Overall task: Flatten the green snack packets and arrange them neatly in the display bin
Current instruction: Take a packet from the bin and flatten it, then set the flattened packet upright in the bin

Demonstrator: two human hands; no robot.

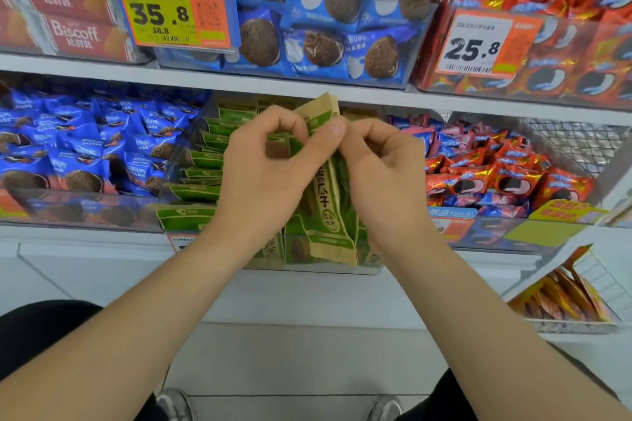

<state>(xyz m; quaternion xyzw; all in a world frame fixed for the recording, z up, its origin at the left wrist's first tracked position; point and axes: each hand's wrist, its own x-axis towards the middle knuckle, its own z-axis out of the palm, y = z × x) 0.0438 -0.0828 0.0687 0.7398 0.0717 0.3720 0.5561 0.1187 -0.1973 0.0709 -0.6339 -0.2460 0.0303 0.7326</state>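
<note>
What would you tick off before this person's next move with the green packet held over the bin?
1. Grip with both hands: ok. The left hand and the right hand pinch the upper part of the green packet.
2. Packet flat: cannot tell; the hands hide its upper part.
3. Right bin: ok. The packet hangs at the clear display bin that holds green packets.
4. Stacked packets at the bin's left in order: ok; they lie in an overlapping row.
5. Free slot for this packet: cannot tell; the hands cover the bin's middle.
</note>
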